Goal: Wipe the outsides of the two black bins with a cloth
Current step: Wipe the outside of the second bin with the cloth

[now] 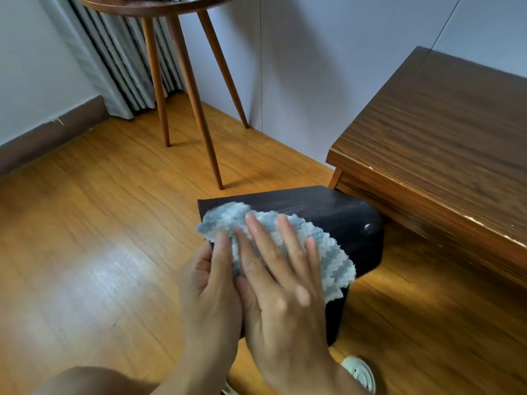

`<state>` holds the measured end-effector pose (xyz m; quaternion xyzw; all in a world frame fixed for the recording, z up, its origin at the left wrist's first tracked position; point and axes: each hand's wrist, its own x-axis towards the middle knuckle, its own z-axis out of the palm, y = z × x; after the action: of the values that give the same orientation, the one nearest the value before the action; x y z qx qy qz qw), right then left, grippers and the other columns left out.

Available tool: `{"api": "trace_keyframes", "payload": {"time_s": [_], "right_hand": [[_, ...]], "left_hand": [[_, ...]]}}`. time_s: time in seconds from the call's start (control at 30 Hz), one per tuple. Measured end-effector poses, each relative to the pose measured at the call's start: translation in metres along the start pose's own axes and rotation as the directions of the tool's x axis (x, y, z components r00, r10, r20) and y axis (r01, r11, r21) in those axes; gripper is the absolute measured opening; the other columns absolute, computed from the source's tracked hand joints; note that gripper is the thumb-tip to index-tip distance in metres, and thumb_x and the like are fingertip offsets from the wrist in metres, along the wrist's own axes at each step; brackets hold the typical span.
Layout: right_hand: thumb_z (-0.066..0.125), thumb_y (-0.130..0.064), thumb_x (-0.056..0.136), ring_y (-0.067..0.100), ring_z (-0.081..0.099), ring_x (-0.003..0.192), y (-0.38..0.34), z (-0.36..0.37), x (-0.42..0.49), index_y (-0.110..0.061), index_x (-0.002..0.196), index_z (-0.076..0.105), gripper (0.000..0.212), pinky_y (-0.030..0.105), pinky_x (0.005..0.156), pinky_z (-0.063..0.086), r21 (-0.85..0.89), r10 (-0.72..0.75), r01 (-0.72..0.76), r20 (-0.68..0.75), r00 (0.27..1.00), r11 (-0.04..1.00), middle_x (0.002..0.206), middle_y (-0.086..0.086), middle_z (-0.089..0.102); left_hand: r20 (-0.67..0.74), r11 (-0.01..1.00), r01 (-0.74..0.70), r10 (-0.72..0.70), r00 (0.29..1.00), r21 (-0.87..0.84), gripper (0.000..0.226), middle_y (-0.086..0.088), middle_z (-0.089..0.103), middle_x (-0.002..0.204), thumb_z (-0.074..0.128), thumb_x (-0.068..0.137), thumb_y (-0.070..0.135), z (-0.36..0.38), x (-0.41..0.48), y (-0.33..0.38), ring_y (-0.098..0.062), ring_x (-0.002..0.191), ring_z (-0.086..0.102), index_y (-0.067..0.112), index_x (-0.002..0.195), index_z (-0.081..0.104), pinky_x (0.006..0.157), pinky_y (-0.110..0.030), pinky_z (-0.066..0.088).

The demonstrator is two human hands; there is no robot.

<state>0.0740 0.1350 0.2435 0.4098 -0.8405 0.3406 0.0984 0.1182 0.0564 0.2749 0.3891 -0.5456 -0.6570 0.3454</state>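
Right hand (281, 283): nearest, fingers straight and spread, flat on cloth, pressing it onto bin's upper face.
Left hand (209, 283): just beside right hand, on bin's left edge; thumb up against cloth edge; other fingers hidden behind bin side, so grip cannot be told.
Cloth (322, 246): fluffy, pale grey-blue with white flecks, shaggy pile; draped over top of bin, far edge ragged, hanging slightly over right side.
Black bin (336, 215): lying on its side on floor, matte black with faint wood-grain texture, rounded corner at right, small pale scuff near that corner; far end touching or just under low cabinet edge, cannot tell which. Only one bin visible.
Writing: none readable on bin or cloth.
White object (360, 370): round, at bottom edge near right wrist, partly hidden; unclear what.
Floor (85, 223): glossy orange-brown wood planks.
Low cabinet (445, 143): dark wood-grain top, right of bin, chipped front edge.
Side table (188, 81): three slim wooden legs, round top, grey fabric on it, beyond bin.
Curtain (119, 58): grey pleats, far left, against wall.
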Motion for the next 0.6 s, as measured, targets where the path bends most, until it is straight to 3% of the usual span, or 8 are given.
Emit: {"api": "trace_keyframes", "payload": {"time_s": [0.1,0.2,0.27,0.3,0.37,0.47,0.53,0.6], "right_hand": [[0.030,-0.042,0.109,0.023,0.029,0.153,0.010,-0.006,0.006,-0.031,0.150,0.048,0.046,0.053,0.123,0.021,-0.033,-0.063,0.063,-0.011,0.998,0.997,0.161,-0.007,0.040],[0.018,-0.049,0.107,0.016,0.026,0.154,0.065,-0.020,0.023,-0.034,0.150,0.045,0.053,0.055,0.124,0.017,-0.051,0.276,-0.276,-0.010,0.961,0.960,0.160,-0.012,0.038],[0.014,-0.052,0.103,0.010,0.020,0.155,0.096,-0.028,0.032,-0.034,0.151,0.042,0.059,0.054,0.127,0.008,-0.018,0.493,-0.493,0.077,0.867,0.870,0.160,-0.019,0.033],[0.013,-0.052,0.101,0.009,0.015,0.156,0.104,-0.031,0.034,-0.034,0.152,0.041,0.061,0.051,0.127,0.002,-0.016,0.514,-0.515,0.102,0.852,0.857,0.161,-0.019,0.031],[0.011,-0.052,0.100,0.005,0.007,0.156,0.108,-0.036,0.037,-0.032,0.154,0.039,0.064,0.043,0.127,-0.003,-0.020,0.469,-0.469,0.103,0.877,0.883,0.164,-0.019,0.025],[0.015,-0.046,0.103,-0.002,0.014,0.153,0.086,-0.036,0.041,-0.029,0.154,0.035,0.057,0.041,0.129,0.010,0.072,0.378,-0.391,0.142,0.915,0.918,0.163,-0.016,0.030],[0.017,-0.041,0.106,-0.002,0.020,0.152,0.058,-0.033,0.039,-0.027,0.154,0.035,0.053,0.042,0.127,0.020,0.134,0.250,-0.274,0.172,0.953,0.952,0.161,-0.013,0.034],[0.018,-0.041,0.107,-0.003,0.019,0.152,0.028,-0.032,0.035,-0.026,0.156,0.036,0.054,0.041,0.126,0.021,0.173,0.097,-0.140,0.237,0.967,0.975,0.162,-0.013,0.035]], "left_hand": [[0.024,0.998,0.013,-0.011,1.000,-0.054,0.043,-0.007,0.067,0.068,0.056,0.086,0.048,-0.002,0.001,0.000,-0.018,0.065,0.060,0.010,0.070,0.069,0.060,-0.032,0.051],[0.061,0.991,-0.113,0.109,0.992,0.067,0.038,0.004,0.073,0.071,0.056,0.090,0.048,-0.010,-0.003,0.003,-0.003,0.065,0.066,0.018,0.075,0.075,0.057,-0.017,0.053],[0.128,0.946,-0.266,0.246,0.961,0.183,0.028,0.005,0.070,0.072,0.059,0.094,0.049,-0.015,-0.006,0.003,-0.004,0.066,0.065,0.029,0.080,0.073,0.051,-0.018,0.049],[0.155,0.918,-0.329,0.300,0.941,0.223,0.026,0.007,0.068,0.071,0.053,0.094,0.047,-0.017,-0.007,0.003,-0.005,0.065,0.064,0.035,0.081,0.072,0.049,-0.019,0.047],[0.177,0.878,-0.408,0.372,0.911,0.252,0.025,0.014,0.065,0.068,0.047,0.093,0.041,-0.019,-0.007,0.002,-0.003,0.062,0.061,0.042,0.081,0.069,0.045,-0.018,0.044],[0.238,0.819,-0.495,0.439,0.866,0.292,0.025,0.002,0.061,0.068,0.049,0.096,0.037,-0.017,-0.008,0.001,-0.012,0.057,0.056,0.042,0.083,0.069,0.045,-0.025,0.040],[0.285,0.789,-0.535,0.461,0.841,0.301,0.019,-0.001,0.059,0.065,0.051,0.097,0.035,-0.016,-0.010,-0.003,-0.015,0.054,0.054,0.040,0.090,0.068,0.044,-0.026,0.038],[0.283,0.800,-0.527,0.455,0.844,0.287,0.019,0.010,0.059,0.063,0.051,0.096,0.033,-0.015,-0.010,-0.008,-0.007,0.052,0.053,0.035,0.088,0.068,0.045,-0.017,0.037]]}}
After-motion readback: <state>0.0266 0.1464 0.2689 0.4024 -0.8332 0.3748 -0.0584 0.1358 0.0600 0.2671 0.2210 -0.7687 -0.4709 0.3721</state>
